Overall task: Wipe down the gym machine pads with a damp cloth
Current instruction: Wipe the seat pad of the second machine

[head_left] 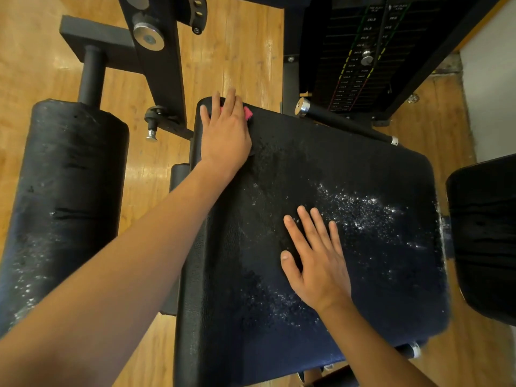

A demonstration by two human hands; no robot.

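1 roller pad [69,191] stands at the far left, its long axis running away from the person, with white specks on its near end. Next comes the left hand [226,132], fingers straight and together, pressing a pink cloth [248,113] flat onto the far left corner of the seat pad [377,275]; only a small corner of the cloth shows past the fingers. Toward the middle of the seat, the right hand [318,263] lies palm down with its fingers straight and slightly spread, holding nothing (it looks like a brace).

The relation that matters is where the dirt lies from the cloth. The thickest band of white specks [360,210] sits to the right of the cloth and nearer the person, just beyond the right hand's fingertips. So the next stroke probably has to sweep diagonally, right and back. The right hand is closer to the specks, but the left has the cloth. At the far right edge is 1 more black pad [485,233].
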